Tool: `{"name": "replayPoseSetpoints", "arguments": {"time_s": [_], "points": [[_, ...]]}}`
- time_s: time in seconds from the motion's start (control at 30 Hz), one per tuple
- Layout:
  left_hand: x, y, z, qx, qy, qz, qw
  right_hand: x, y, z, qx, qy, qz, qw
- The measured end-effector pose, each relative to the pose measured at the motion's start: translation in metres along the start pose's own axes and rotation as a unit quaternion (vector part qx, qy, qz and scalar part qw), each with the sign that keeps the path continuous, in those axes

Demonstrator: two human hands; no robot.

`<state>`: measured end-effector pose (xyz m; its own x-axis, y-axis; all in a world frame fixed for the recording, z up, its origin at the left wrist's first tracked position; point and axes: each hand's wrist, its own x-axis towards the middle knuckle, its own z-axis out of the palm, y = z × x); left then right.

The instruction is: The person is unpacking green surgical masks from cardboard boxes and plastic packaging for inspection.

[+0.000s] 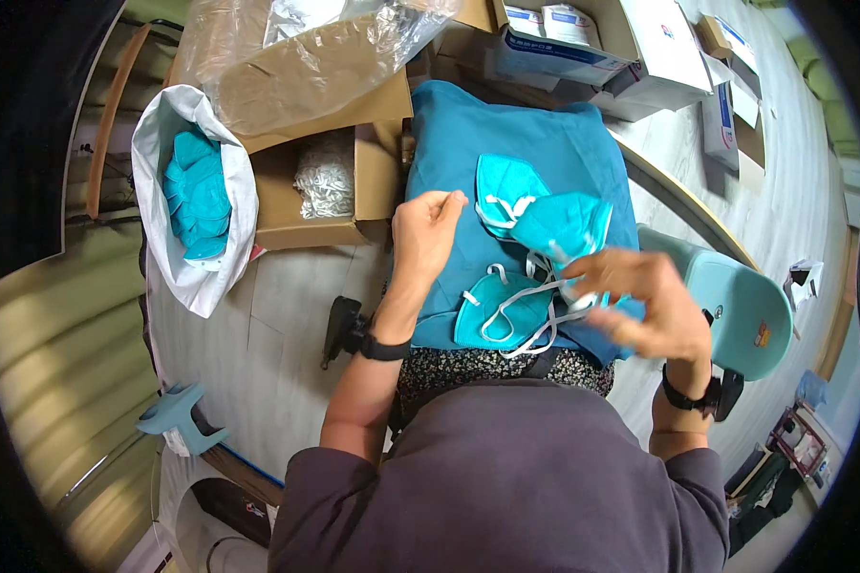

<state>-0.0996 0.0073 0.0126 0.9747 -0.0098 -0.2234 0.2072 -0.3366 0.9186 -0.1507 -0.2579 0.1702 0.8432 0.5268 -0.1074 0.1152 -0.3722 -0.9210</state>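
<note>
Several teal face masks with white straps lie on a blue cloth [449, 153] spread over my lap. One mask [506, 181] is toward the far side, and another mask [566, 224] overlaps its right edge. A nearer mask [497, 315] has loose white straps [535, 329] trailing across it. My left hand [424, 239] is raised left of the masks, thumb and fingers pinched together; anything between them is too small to see. Over the right-hand masks and straps is my right hand [645, 301], its fingers smeared by motion, so its grip is unclear.
At the far left a white bag [143, 162] holds more teal masks. Beside it an open cardboard box [377, 172] contains bundled white straps [325, 177]. White cartons [664, 57] stand at the far right. A light teal stool [755, 315] is near my right arm.
</note>
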Motion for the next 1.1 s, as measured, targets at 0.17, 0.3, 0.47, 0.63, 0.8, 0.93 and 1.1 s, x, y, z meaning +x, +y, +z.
{"name": "replayPoseSetpoints", "arguments": {"time_s": [0.17,0.3,0.47,0.63,0.8,0.93,1.1], "points": [[0.039,0.005,0.019,0.202,0.037,0.007,0.979,0.001,-0.005,0.016,-0.21,-0.029,-0.026,0.977],[0.064,0.01,0.032,0.205,-0.05,-0.024,0.977,0.012,0.001,0.016,-0.216,-0.02,-0.03,0.976],[0.066,0.01,0.03,0.101,-0.093,0.014,0.99,0.035,0.051,0.025,-0.245,0.201,-0.018,0.948],[0.037,0.07,-0.004,-0.107,0.005,0.161,0.981,0.026,0.098,0.022,-0.306,0.018,-0.005,0.952],[0.025,0.112,-0.032,-0.135,-0.012,0.214,0.967,0.043,0.07,0.0,-0.144,0.22,0.042,0.964],[0.024,0.131,-0.035,-0.172,-0.046,0.265,0.948,0.068,0.026,-0.016,-0.078,0.304,-0.128,0.941],[0.028,0.138,-0.02,-0.253,-0.025,0.203,0.946,0.07,0.009,-0.017,-0.116,0.379,-0.196,0.897]]}}
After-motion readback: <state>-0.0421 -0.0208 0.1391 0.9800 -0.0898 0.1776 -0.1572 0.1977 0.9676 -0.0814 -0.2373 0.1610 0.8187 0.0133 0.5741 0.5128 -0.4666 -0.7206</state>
